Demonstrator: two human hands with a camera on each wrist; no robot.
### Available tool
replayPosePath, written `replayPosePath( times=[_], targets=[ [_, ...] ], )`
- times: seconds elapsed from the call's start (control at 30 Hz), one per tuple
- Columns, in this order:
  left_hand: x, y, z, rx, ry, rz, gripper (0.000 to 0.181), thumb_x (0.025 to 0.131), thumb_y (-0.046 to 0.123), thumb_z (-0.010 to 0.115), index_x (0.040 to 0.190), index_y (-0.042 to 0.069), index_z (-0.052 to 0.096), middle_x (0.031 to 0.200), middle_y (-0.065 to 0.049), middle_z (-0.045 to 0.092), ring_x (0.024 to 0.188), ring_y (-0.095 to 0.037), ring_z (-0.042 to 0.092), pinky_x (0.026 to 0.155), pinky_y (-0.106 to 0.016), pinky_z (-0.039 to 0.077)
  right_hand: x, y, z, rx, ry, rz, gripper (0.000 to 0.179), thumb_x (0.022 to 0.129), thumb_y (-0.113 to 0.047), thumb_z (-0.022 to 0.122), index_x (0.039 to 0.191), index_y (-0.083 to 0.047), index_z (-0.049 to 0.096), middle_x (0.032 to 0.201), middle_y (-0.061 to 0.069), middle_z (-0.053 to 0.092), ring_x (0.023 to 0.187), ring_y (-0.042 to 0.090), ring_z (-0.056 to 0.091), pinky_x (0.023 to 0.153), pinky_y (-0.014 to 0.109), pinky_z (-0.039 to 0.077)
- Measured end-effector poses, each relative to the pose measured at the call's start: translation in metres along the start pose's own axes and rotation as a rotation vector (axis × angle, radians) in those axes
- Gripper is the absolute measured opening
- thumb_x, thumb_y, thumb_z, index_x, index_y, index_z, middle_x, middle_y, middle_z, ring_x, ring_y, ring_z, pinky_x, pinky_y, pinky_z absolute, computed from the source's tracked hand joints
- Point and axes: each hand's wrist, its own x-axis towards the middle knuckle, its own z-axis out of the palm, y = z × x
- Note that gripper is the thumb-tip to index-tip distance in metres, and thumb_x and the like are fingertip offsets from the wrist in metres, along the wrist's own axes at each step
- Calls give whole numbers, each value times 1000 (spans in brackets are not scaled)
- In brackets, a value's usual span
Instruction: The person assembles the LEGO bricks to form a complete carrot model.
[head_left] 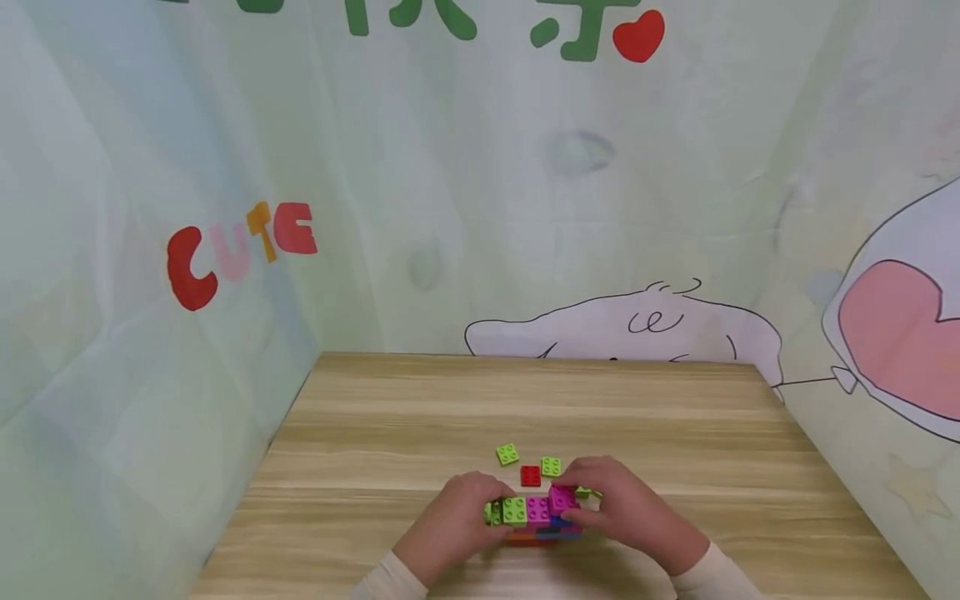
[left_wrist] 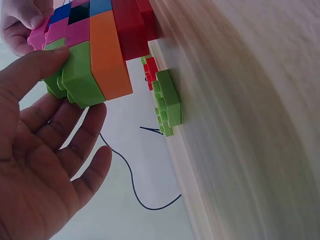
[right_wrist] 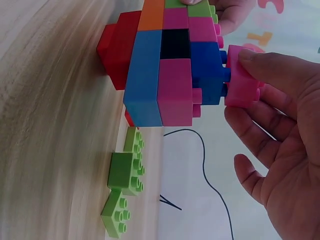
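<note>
Near the table's front stands a stack of toy building bricks, with red at the bottom, then orange (left_wrist: 107,55) and light blue (right_wrist: 142,75), and pink, black, dark blue and green above. My left hand (head_left: 459,518) holds its left end, thumb on a green brick (left_wrist: 82,72) and fingers behind. A pink brick (right_wrist: 240,75) is pinched between the thumb and fingers of my right hand (head_left: 630,510). It sits at the studs of the dark blue brick (right_wrist: 206,70), whose studs still show below it. In the head view the hands partly hide both ends of the stack.
Behind the stack lie loose bricks on the wooden table (head_left: 375,433): a red one (head_left: 530,476), a green one (head_left: 507,454) and another green one (head_left: 551,467). More green (head_left: 583,492) shows beside my right hand. Printed cloth walls (head_left: 420,208) border the table.
</note>
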Motion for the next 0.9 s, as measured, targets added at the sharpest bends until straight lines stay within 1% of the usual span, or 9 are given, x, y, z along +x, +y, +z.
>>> replayPosePath(
  times=[0.17,0.27,0.43,0.57,0.7,0.83,0.87,0.9],
  targets=[
    [0,-1,-1,6,4,13,34,77,27,89,108,22,78,93,19,67,88,-2,59,87,-35,52,4,-1,1,-1,3,-38,30,89,-23,84,117,-16,78,106,-13,71,96,3,65,87,34,57],
    [0,-1,-1,13,4,18,34,77,28,89,108,22,78,94,18,68,90,-3,60,88,-36,52,6,1,4,20,-10,-69,31,88,-22,84,117,-14,78,104,-13,71,93,2,64,83,31,58],
    [0,-1,0,17,7,23,33,76,29,89,107,22,78,94,18,69,90,-4,61,89,-37,51,8,0,7,49,-40,-67,30,88,-22,84,115,-13,78,102,-14,70,89,0,62,77,29,57],
    [0,-1,0,1,9,20,32,76,27,89,105,21,79,92,19,68,88,-3,60,87,-35,51,10,-5,8,45,-51,-64,30,87,-20,85,114,-11,78,101,-12,69,88,0,61,76,30,58],
    [0,-1,-1,-12,14,22,31,76,26,90,104,20,79,91,18,68,87,-2,59,84,-33,52,10,-12,7,-11,-46,-57,30,84,-16,87,112,-9,78,101,-10,70,90,1,62,79,29,58],
    [0,-2,1,-11,26,21,29,76,26,90,103,19,79,92,16,69,88,-3,59,85,-33,52,7,-14,11,-81,-20,-27,32,84,-19,87,114,-11,78,105,-9,71,97,5,63,87,35,56],
    [0,-2,2,-8,31,23,30,76,26,90,103,19,79,93,16,69,88,-3,60,85,-34,53,6,-13,13,-87,-10,-13,32,85,-20,87,115,-12,78,106,-10,70,98,5,63,88,37,55],
    [0,-2,3,-2,34,23,30,76,26,90,104,20,79,94,15,70,89,-4,61,86,-34,53,5,-12,16,-65,-5,10,32,86,-20,86,116,-13,77,107,-11,70,98,5,62,88,37,55]
  ],
)
